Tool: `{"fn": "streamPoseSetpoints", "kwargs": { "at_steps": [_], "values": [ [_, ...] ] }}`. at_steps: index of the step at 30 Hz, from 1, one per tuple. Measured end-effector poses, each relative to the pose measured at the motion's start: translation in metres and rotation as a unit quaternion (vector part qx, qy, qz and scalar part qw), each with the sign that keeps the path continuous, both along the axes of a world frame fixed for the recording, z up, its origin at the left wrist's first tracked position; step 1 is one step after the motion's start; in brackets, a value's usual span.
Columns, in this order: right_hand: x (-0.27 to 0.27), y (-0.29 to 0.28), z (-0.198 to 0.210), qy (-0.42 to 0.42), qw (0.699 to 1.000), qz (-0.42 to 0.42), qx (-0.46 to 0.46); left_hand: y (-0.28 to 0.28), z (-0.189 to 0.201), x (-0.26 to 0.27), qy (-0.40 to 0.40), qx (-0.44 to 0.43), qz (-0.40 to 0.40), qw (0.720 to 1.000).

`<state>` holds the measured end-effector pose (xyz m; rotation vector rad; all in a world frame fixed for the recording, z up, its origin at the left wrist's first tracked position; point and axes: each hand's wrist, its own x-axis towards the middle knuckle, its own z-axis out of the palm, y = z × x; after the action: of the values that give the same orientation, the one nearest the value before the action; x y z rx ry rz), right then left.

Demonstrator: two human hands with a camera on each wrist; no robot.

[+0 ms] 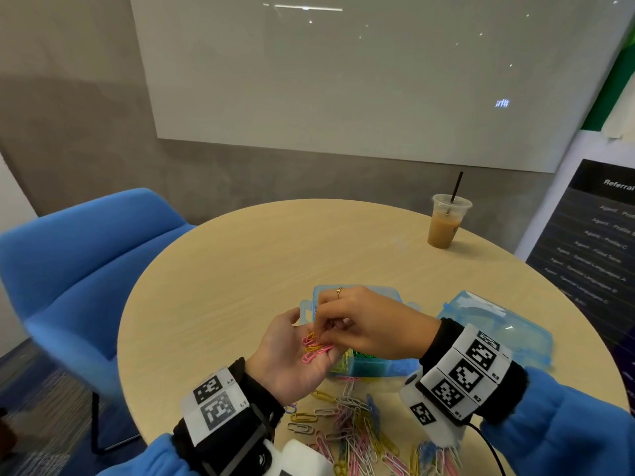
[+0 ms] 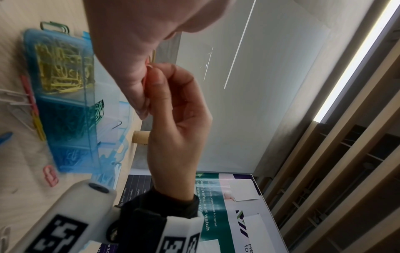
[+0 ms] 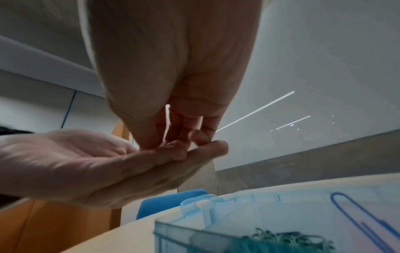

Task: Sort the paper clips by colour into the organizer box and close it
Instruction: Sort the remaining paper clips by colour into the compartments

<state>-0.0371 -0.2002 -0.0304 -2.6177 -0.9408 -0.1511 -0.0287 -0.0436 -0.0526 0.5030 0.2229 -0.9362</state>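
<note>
Round table in a meeting corner, with a drink and a chair

Pale wood-grain table (image 1: 240, 269) in the middle; on its far right edge, a clear lidded cup (image 1: 446, 223) of milky brown drink, upright, with a dark straw (image 1: 456, 187) through the lid; at the left, tucked against the table, a blue upholstered chair (image 1: 86, 262); on the grey wall behind, a large whiteboard (image 1: 343, 80) with small faint marks; at the far right, a dark printed poster (image 1: 591, 235) with rows of text too blurred to read
</note>
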Motion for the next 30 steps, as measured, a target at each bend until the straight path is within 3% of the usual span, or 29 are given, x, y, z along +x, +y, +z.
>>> {"fn": "streamPoseSetpoints", "kwargs": {
  "at_steps": [11,15,17,19,21,26,30],
  "values": [
    [0.0,-0.006,0.003,0.088,0.97,-0.11,0.198,0.001,-0.003,0.006,0.009,-0.021,0.012,1.0],
    [0.013,-0.017,-0.001,0.011,0.926,-0.237,0.294,0.002,-0.006,0.011,0.008,0.016,0.029,0.999],
    [0.02,-0.023,-0.006,-0.008,0.917,-0.289,0.276,0.003,-0.007,0.013,0.002,0.023,0.033,0.999],
    [0.021,-0.026,-0.012,0.0,0.93,-0.312,0.194,0.004,-0.007,0.013,-0.004,0.027,0.029,0.999],
    [0.016,-0.026,-0.013,0.001,0.943,-0.292,0.161,0.005,-0.005,0.013,-0.015,0.035,0.024,0.999],
    [0.005,-0.014,-0.005,0.029,0.989,-0.117,0.085,0.006,-0.003,0.011,-0.006,0.005,0.023,1.0],
    [0.009,-0.011,-0.007,0.011,0.995,-0.086,0.05,0.005,0.001,0.006,-0.007,-0.021,0.002,1.0]
  ]
}}
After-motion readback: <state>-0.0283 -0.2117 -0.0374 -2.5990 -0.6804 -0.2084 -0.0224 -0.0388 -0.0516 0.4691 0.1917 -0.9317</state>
